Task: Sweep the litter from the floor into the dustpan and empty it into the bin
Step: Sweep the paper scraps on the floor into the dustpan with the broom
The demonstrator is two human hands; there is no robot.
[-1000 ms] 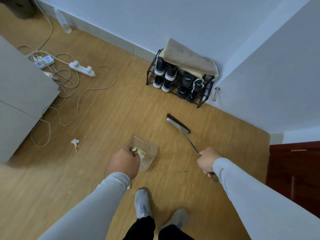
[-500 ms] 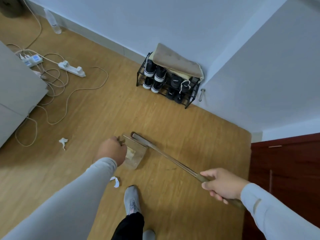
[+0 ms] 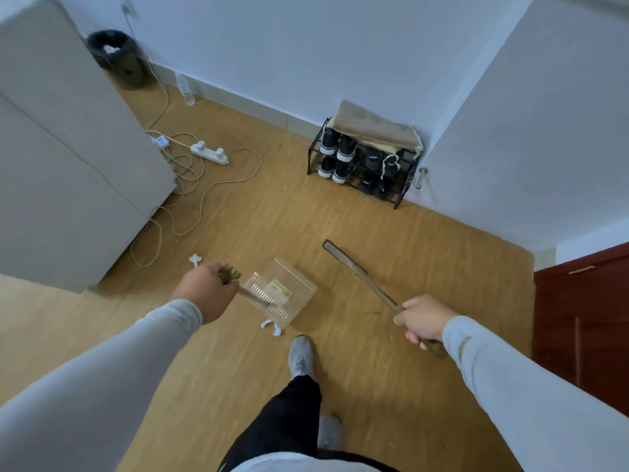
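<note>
One clear dustpan (image 3: 282, 292) low over the wood floor (image 3: 391, 386) near the middle, small yellow scrap (image 3: 280, 288) inside, its handle squeezed tight in the left hand (image 3: 206, 291). Two white bits of litter close by: one (image 3: 272, 328) on the floor right at the near edge of the dustpan, one (image 3: 195, 259) farther left beside the grey cabinet (image 3: 68, 172). Right of the dustpan, long broom (image 3: 360, 275) gripped tight in the right hand (image 3: 422, 321), head out toward the shoe rack (image 3: 366, 165); black bin (image 3: 115, 57) far away in the left corner.
</note>
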